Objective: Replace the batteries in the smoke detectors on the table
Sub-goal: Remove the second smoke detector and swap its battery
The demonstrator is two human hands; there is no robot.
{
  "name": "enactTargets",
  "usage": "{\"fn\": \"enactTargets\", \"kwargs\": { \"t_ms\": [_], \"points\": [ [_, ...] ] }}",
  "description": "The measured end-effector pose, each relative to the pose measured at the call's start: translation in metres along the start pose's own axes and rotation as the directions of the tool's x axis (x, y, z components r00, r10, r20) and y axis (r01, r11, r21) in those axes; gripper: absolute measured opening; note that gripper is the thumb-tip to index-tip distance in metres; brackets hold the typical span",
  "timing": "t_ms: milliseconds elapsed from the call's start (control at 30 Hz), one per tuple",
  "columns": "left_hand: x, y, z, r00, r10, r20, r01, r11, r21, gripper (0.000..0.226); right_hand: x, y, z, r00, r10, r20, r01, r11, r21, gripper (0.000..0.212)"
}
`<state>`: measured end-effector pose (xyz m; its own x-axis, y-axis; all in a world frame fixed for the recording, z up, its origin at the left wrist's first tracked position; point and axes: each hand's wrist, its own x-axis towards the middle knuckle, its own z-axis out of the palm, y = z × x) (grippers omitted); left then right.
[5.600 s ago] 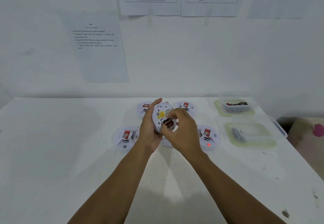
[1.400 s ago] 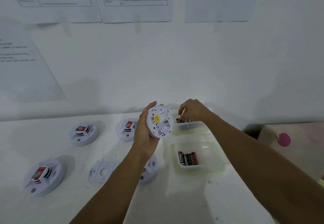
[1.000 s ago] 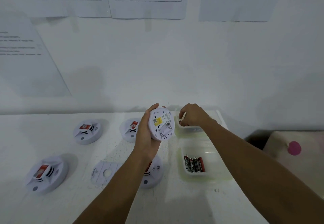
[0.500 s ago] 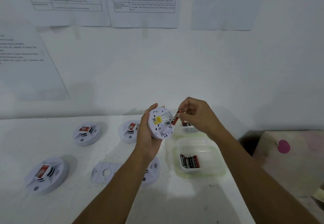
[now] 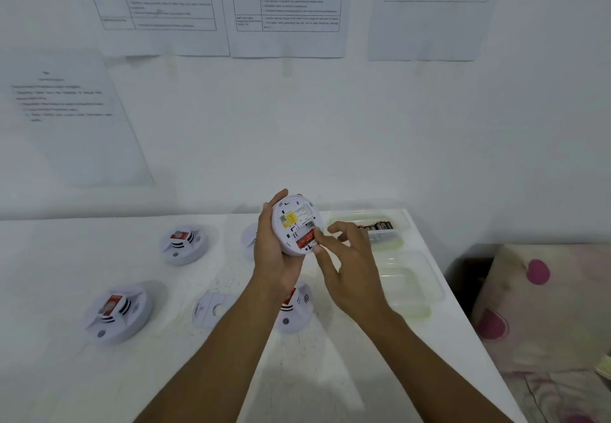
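- The left hand (image 5: 276, 257) grips a white smoke detector (image 5: 292, 221) above the desk (image 5: 66, 257). Its fingers are curled round the far edge, its thumb lies along the top rim, and the detector's back faces the camera.
- A red battery (image 5: 305, 241) lies in the open compartment on that back, below a yellow label (image 5: 288, 218).
- The right hand (image 5: 352, 273) reaches in from the right. Its fingers (image 5: 318, 250) are nearly straight and spread, and the thumb tip and one fingertip touch the battery's right end. It has nothing in its grasp.
- Just beyond the right fingers stands a clear tub (image 5: 396, 242) with dark spare batteries (image 5: 380, 226) inside.
- A second clear tub (image 5: 429, 277) sits on the desk to the right of that wrist. Its contents are too blurred to make out.
- Under the two wrists rests another detector (image 5: 296, 310), face up.
- Left of the left fingers are two more detectors, a far one (image 5: 183, 244) and a near one (image 5: 117, 312). A loose mounting plate (image 5: 211, 308) lies beside the left forearm.
- One further detector (image 5: 248, 239) shows only as an edge behind the left hand.
- Printed sheets (image 5: 284, 2) hang on the wall above.
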<state>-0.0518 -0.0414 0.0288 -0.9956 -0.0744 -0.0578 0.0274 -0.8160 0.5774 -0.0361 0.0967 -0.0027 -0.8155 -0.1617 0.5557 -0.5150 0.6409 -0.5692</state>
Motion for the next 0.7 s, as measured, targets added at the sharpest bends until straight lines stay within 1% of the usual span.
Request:
{"fn": "enactTargets", "kwargs": {
  "t_ms": [67, 133, 167, 233, 267, 333, 367, 433, 467, 533, 633, 700],
  "points": [
    [-0.001, 0.002, -0.004, 1.0, -0.004, 0.001, 0.004, 1.0, 0.007, 0.037, 0.007, 0.009, -0.007, 0.996, -0.048, 0.076, 0.046, 0.999, 0.024, 0.03],
    [-0.001, 0.002, -0.005, 1.0, -0.014, 0.005, 0.014, 1.0, 0.018, 0.036, 0.023, 0.017, -0.021, 0.989, -0.051, 0.141, 0.035, 0.993, 0.11, 0.02],
    [0.0, 0.003, -0.005, 1.0, -0.022, 0.007, 0.022, 1.0, 0.02, 0.036, 0.034, 0.022, -0.028, 0.987, -0.024, 0.157, 0.002, 0.991, 0.137, 0.015],
    [0.002, 0.004, -0.005, 1.0, -0.028, 0.005, 0.028, 0.999, 0.027, 0.034, 0.06, 0.039, -0.038, 0.982, 0.115, 0.147, -0.135, 0.982, 0.134, 0.013],
    [0.005, 0.004, -0.005, 1.0, -0.028, 0.0, 0.028, 0.999, 0.034, 0.034, 0.074, 0.05, -0.042, 0.966, 0.201, 0.162, -0.218, 0.972, 0.093, 0.013],
    [0.01, 0.005, -0.007, 1.0, -0.029, -0.004, 0.029, 0.998, 0.051, 0.034, 0.099, 0.072, -0.043, 0.902, 0.34, 0.266, -0.331, 0.94, -0.077, 0.013],
    [0.012, 0.005, -0.009, 1.0, -0.03, -0.003, 0.03, 0.998, 0.057, 0.035, 0.109, 0.082, -0.042, 0.864, 0.392, 0.315, -0.358, 0.92, -0.161, 0.012],
    [0.015, 0.005, -0.011, 1.0, -0.03, 0.004, 0.03, 0.997, 0.068, 0.035, 0.125, 0.095, -0.036, 0.802, 0.471, 0.367, -0.4, 0.88, -0.255, 0.016],
    [0.017, 0.006, -0.012, 1.0, -0.029, 0.007, 0.028, 0.997, 0.073, 0.035, 0.131, 0.098, -0.032, 0.78, 0.496, 0.382, -0.412, 0.866, -0.284, 0.018],
    [0.021, 0.007, -0.013, 1.0, -0.025, 0.013, 0.024, 0.996, 0.08, 0.04, 0.138, 0.099, -0.025, 0.758, 0.518, 0.397, -0.398, 0.849, -0.347, 0.021],
    [0.028, 0.007, -0.015, 1.0, -0.027, 0.014, 0.026, 0.995, 0.094, 0.041, 0.142, 0.098, -0.014, 0.753, 0.509, 0.417, -0.327, 0.839, -0.434, 0.021],
    [0.032, 0.006, -0.017, 0.999, -0.033, 0.006, 0.033, 0.996, 0.089, 0.04, 0.141, 0.099, -0.007, 0.754, 0.504, 0.421, -0.308, 0.837, -0.452, 0.022]
  ]
}}
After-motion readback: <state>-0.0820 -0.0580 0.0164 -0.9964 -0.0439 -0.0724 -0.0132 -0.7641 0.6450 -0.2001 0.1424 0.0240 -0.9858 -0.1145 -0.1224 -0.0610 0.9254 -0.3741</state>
